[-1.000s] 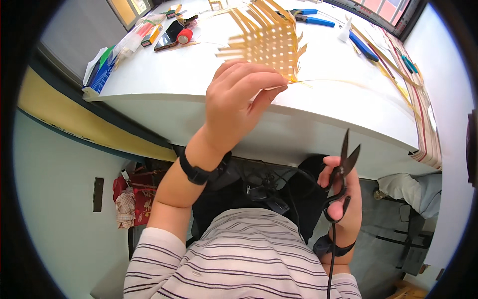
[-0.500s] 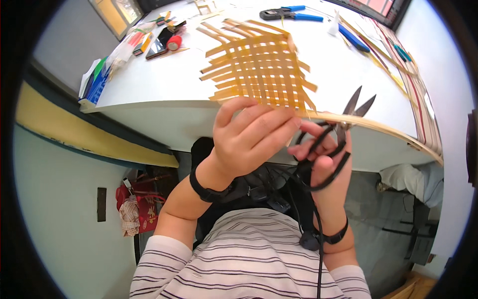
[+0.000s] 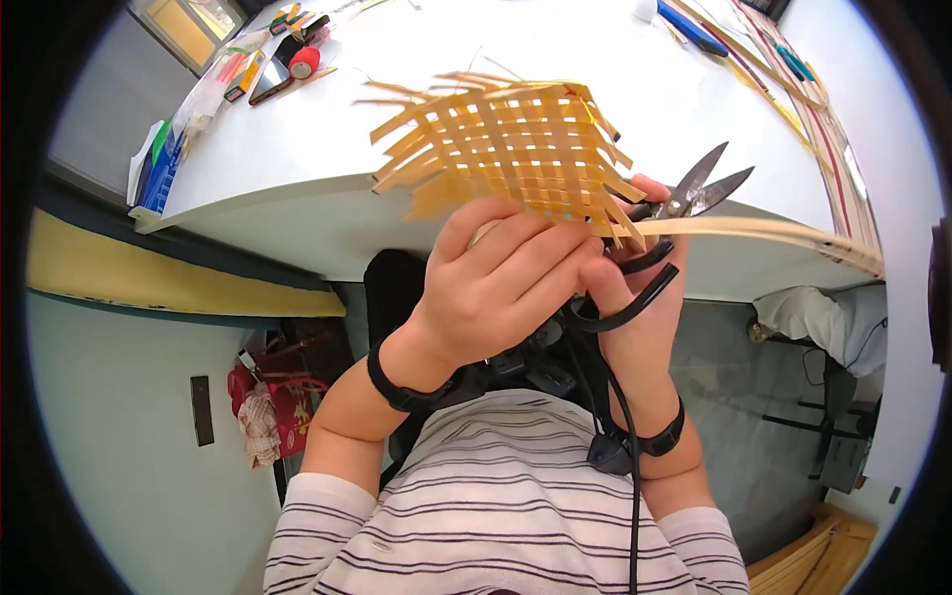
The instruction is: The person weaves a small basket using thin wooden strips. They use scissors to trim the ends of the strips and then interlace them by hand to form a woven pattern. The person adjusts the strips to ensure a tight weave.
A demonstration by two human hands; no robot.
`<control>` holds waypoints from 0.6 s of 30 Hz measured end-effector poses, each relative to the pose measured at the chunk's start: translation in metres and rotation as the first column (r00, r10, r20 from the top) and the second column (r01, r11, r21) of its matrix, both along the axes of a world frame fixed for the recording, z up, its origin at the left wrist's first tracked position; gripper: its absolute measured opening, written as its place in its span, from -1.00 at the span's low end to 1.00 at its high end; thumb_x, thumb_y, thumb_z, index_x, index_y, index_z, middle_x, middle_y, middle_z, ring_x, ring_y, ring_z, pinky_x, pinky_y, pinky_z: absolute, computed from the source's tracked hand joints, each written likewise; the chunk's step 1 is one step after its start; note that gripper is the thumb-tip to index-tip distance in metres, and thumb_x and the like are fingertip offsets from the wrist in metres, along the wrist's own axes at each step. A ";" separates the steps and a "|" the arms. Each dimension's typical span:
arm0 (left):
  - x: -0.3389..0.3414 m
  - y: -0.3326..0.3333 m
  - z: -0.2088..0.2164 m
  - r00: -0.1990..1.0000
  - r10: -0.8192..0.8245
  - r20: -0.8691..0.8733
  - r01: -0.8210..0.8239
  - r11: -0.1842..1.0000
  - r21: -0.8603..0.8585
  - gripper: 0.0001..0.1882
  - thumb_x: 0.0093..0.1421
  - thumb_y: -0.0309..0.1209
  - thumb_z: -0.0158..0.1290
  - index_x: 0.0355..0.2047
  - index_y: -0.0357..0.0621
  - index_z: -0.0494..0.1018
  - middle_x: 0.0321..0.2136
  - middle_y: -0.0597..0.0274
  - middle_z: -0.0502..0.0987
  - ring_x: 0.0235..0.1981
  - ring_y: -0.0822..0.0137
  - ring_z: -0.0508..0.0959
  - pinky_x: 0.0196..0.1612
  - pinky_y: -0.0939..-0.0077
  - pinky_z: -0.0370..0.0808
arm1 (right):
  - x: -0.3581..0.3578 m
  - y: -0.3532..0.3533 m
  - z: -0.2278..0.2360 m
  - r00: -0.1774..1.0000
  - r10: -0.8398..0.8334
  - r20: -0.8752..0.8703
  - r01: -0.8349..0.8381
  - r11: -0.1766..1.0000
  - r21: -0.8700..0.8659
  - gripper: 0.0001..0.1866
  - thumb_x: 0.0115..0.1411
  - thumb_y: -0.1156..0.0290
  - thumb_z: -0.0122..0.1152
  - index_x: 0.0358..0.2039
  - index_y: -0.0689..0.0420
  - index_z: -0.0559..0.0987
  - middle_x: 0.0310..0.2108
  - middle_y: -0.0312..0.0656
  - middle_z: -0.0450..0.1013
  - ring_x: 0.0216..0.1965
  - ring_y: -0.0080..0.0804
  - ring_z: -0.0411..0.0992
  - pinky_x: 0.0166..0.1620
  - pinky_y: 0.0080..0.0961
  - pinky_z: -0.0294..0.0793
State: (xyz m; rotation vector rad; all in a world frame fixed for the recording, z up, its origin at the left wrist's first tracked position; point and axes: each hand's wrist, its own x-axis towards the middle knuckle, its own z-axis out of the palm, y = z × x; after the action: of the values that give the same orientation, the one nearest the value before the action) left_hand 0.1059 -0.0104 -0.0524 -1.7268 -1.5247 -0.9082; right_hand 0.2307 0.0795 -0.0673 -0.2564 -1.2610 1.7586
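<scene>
A square piece of yellow strip weaving (image 3: 516, 149), open-meshed with loose ends sticking out, is held up in front of the table edge. My left hand (image 3: 491, 278) is closed on its near edge, fingers folded over it. In my right hand (image 3: 640, 307) hang black-handled scissors (image 3: 684, 203), blades parted and pointing up to the right. The right thumb touches the weave's near right corner. A long pale strip (image 3: 754, 230) runs from that corner off to the right, below the blades. Some right fingers are hidden behind the strip and scissors.
On the white table (image 3: 436, 40) a red roll (image 3: 304, 63) and a phone (image 3: 273, 77) lie at the left, beside plastic packets. A blue-handled tool (image 3: 694, 28) lies far right, near more strips and a striped cloth (image 3: 838, 164). A black cable (image 3: 633, 476) hangs before my shirt.
The weave has tilted and shifted slightly left and down. My right hand has come in closer, its thumb now at the weave's corner. The view has shifted, and the blue-handled pliers at the back have left it.
</scene>
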 end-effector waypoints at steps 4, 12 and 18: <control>0.006 -0.001 -0.007 1.000 -0.020 0.023 0.021 0.999 -0.046 -0.83 0.05 -0.37 0.25 -0.30 0.03 0.62 -0.14 0.36 0.67 -0.15 0.39 0.63 0.06 0.34 0.41 | -0.007 -0.001 0.002 0.993 -0.112 0.026 0.113 0.992 -0.047 -0.46 0.31 0.59 0.19 0.24 0.22 0.21 -0.03 -0.13 0.47 -0.03 -0.53 0.45 0.07 -0.59 0.43; -0.003 -0.073 -0.042 0.927 -0.358 0.112 0.320 0.911 0.261 -0.54 0.20 0.10 0.21 -0.12 0.04 0.54 -0.32 0.40 0.38 -0.23 0.28 0.41 -0.20 0.42 0.40 | 0.001 0.000 0.009 0.983 -0.166 0.077 0.176 0.971 -0.162 -0.48 0.31 0.58 0.18 0.23 0.23 0.23 -0.06 -0.13 0.50 -0.05 -0.52 0.47 0.12 -0.54 0.40; -0.010 -0.075 -0.042 -0.336 -0.356 0.872 0.309 0.833 0.459 -0.30 0.29 0.09 0.13 0.12 -0.34 0.40 0.00 0.06 0.53 -0.01 0.29 0.52 0.04 0.38 0.45 | 0.010 -0.006 0.006 0.990 -0.057 0.129 0.081 0.980 -0.181 -0.45 0.27 0.55 0.26 0.21 0.19 0.26 -0.06 -0.10 0.51 -0.02 -0.44 0.50 0.11 -0.46 0.44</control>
State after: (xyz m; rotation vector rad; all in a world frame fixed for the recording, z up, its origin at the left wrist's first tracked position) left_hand 0.0963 -0.0857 -0.0942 -1.1396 -1.5991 -3.3113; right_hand 0.2406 0.0731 -0.0609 -0.5181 -1.1597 1.8252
